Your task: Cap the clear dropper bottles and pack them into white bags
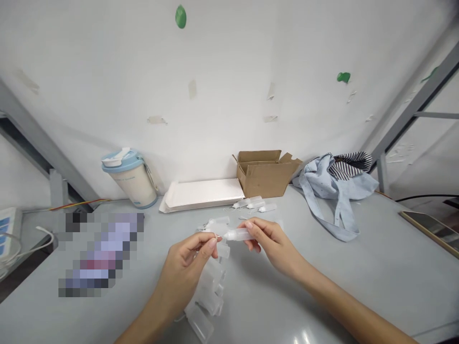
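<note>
One small bottle (239, 234) lies sideways in the right hand's (272, 246) grip.

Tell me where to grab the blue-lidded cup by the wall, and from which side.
Take the blue-lidded cup around its pale body, below the lid, coming from the front right. It stands slightly tilted near the wall, so the back is closed off; the white tray lies on its right, leaving the table-facing side freest.

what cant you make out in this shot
Head view, the only one:
- Pixelated patch on the table: whatever lies there is blurred out.
- Left hand fingertips cover the tip of the small bottle held by the right hand, so any cap is hidden.
- Pile of clear bottles: partly behind the left hand, too translucent to count.
- Cardboard box: inside not visible.
</note>
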`<state>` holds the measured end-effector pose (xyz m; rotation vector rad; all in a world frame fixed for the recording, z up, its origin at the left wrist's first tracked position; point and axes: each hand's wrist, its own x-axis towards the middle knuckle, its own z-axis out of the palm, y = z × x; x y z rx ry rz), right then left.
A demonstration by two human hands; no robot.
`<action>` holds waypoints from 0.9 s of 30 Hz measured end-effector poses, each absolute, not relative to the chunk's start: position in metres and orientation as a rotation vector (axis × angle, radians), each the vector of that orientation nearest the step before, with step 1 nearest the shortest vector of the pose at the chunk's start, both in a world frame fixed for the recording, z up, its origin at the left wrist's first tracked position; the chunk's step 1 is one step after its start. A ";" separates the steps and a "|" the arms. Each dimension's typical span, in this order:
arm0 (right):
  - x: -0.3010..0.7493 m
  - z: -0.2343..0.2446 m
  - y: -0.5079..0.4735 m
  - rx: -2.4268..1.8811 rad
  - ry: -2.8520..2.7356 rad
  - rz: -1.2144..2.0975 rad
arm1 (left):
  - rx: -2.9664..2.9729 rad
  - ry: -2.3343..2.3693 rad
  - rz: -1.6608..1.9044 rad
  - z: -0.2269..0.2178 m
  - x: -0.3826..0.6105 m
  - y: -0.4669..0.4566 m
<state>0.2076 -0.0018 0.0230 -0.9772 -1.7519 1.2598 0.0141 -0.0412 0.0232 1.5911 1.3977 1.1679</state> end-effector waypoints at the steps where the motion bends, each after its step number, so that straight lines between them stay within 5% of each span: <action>1: 0.207 0.024 -0.002 -0.987 -1.752 1.260 | 1.598 1.386 1.169 0.023 0.014 -0.041; 27: 0.209 0.019 -0.001 -1.024 -1.801 1.193 | 1.731 1.410 1.148 0.019 0.012 -0.043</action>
